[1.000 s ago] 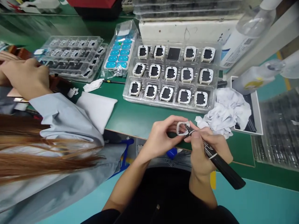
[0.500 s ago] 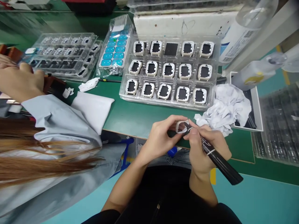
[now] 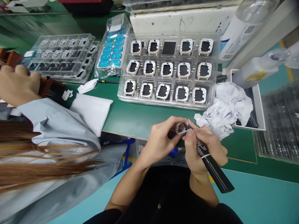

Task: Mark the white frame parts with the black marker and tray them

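My left hand (image 3: 161,137) pinches a small white watch-case frame (image 3: 179,128) between thumb and fingers, just off the front edge of the green bench. A black marker pen (image 3: 213,168) is gripped in my right hand (image 3: 203,146), its tip at the frame's inner edge and its thick end slanting down to the right. Whether the tip touches the frame is hard to tell. Beyond my hands, a clear plastic tray (image 3: 161,101) holds rows of similar white frames, each over a dark pad. One pocket in its back row shows only a dark pad (image 3: 169,48).
Crumpled white paper (image 3: 224,109) lies right of the tray, against a white box (image 3: 263,116) with a bottle (image 3: 257,70). Left stand a bagged pack of blue pieces (image 3: 111,49), stacked trays (image 3: 63,56) and a folded cloth (image 3: 91,113). A co-worker's hand and sleeve (image 3: 58,121) reach in.
The marker has swung steeper, its thick end shifting left and down as my right hand turns slightly. My left hand keeps its hold on the frame. The co-worker's hand has shifted a little.
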Motion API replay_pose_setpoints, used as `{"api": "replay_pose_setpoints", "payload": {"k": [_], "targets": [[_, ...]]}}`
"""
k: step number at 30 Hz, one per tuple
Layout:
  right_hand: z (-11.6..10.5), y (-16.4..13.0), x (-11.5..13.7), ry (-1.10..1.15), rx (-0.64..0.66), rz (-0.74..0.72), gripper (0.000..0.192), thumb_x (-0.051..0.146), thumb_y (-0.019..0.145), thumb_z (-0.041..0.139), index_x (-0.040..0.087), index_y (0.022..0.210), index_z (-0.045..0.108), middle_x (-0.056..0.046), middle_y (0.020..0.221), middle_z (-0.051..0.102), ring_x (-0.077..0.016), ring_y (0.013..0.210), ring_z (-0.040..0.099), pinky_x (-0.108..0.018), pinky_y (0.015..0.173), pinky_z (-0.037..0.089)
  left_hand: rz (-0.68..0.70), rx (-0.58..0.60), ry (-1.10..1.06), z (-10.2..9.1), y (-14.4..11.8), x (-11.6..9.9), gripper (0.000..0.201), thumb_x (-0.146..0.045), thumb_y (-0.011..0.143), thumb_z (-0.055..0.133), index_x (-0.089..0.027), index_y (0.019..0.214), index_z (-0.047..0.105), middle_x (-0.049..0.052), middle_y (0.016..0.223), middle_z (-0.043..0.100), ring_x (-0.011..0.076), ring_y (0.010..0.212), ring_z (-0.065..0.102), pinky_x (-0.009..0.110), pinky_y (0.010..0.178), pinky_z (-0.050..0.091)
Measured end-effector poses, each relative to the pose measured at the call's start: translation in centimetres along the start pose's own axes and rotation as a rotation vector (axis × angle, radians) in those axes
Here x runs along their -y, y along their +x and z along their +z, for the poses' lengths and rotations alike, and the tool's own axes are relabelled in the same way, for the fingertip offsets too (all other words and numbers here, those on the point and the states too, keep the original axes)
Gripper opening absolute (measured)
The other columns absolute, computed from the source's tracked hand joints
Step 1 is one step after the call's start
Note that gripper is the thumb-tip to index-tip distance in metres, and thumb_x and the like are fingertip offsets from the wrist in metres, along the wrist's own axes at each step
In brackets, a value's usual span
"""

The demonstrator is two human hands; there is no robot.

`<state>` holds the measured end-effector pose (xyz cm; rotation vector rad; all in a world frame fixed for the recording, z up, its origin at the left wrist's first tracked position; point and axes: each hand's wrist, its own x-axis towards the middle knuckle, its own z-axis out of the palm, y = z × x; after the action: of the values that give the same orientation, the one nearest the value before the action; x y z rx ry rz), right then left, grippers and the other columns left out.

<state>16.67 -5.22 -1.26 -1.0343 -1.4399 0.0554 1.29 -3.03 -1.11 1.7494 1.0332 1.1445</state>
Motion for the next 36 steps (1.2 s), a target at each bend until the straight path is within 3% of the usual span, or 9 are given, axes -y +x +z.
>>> {"api": "replay_pose_setpoints", "payload": {"k": [10,14,19,27,36], "targets": [[0.0,-0.1,0.1,-0.008,-0.008,0.002,0.023,-0.004,0.102,0.081,0.016,0.111,0.074,0.001,0.09,0.075,-0.0183,0.08,0.08,-0.05,0.096,0.084,-0.043,0.002,0.018,0.0,-0.2,0.1,0.034,-0.018,0.111,0.084,-0.027,0.144,0.08,0.004,0.125,0.089,0.0192,0.103,0.088,0.031,0.096,0.073],[0.1,0.0,0.1,0.002,0.004,-0.006,0.024,-0.005,0.101,0.081,0.016,0.112,0.075,0.001,0.091,0.078,-0.0188,0.078,0.08,-0.05,0.094,0.084,-0.041,0.003,0.0,0.0,-0.3,0.1,0.041,-0.011,0.107,0.085,-0.029,0.144,0.081,0.003,0.13,0.09,0.0194,0.108,0.089,0.03,0.098,0.074],[-0.1,-0.1,0.0,-0.044,-0.02,-0.012,0.022,-0.002,0.102,0.083,0.018,0.109,0.075,0.003,0.088,0.077,-0.0199,0.078,0.082,-0.045,0.089,0.083,-0.031,-0.009,-0.013,0.0,0.0,-0.2,0.035,-0.015,0.11,0.085,-0.027,0.142,0.083,0.004,0.127,0.091,0.018,0.104,0.089,0.03,0.097,0.074],[-0.7,-0.1,0.4,0.143,0.006,0.199,0.017,0.009,0.111,0.08,0.021,0.099,0.076,0.004,0.082,0.075,-0.0192,0.077,0.078,-0.053,0.095,0.083,-0.222,0.061,-0.356,-0.6,1.0,-0.3,0.043,-0.009,0.095,0.093,-0.021,0.135,0.083,0.003,0.113,0.092,0.0182,0.105,0.093,0.023,0.094,0.077],[-1.4,0.3,0.6,0.228,0.044,0.274,0.02,0.009,0.11,0.079,0.02,0.093,0.081,0.003,0.08,0.073,-0.015,0.072,0.07,-0.056,0.099,0.084,-0.322,0.073,-0.397,-1.1,1.3,-0.4,0.048,-0.02,0.087,0.104,-0.021,0.13,0.084,0.006,0.112,0.091,0.0205,0.1,0.091,0.027,0.089,0.076]]}}
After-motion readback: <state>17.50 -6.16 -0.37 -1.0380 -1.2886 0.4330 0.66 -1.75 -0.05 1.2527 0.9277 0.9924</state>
